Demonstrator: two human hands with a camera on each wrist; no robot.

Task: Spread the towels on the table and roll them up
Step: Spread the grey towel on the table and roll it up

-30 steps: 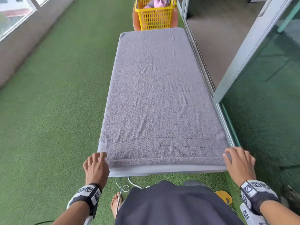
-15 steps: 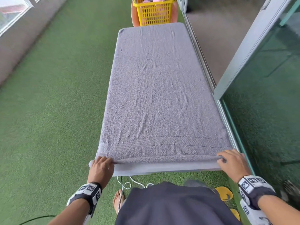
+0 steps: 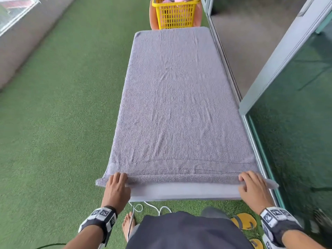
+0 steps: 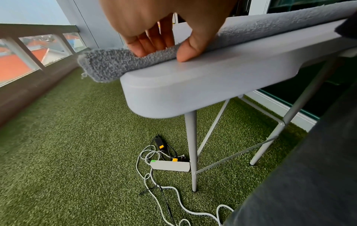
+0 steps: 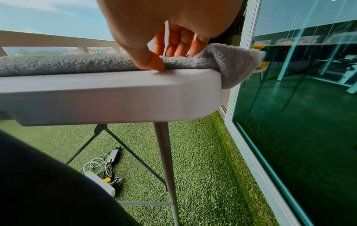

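A grey towel lies flat along the whole grey folding table. Its near hem is turned over into a thin roll along the table's front edge. My left hand sits at the near left corner, fingers on top of the roll and thumb at its front. My right hand holds the near right corner the same way. Both ends of the towel overhang the table's corners.
A yellow basket with pink and purple towels stands past the far end. A glass sliding door runs close along the right side. A power strip and cables lie on the green turf under the table. Yellow sandals lie by my feet.
Both hands have closed on the near corners and turned the towel's hem over away from me, so a thin roll now lies along the front edge.
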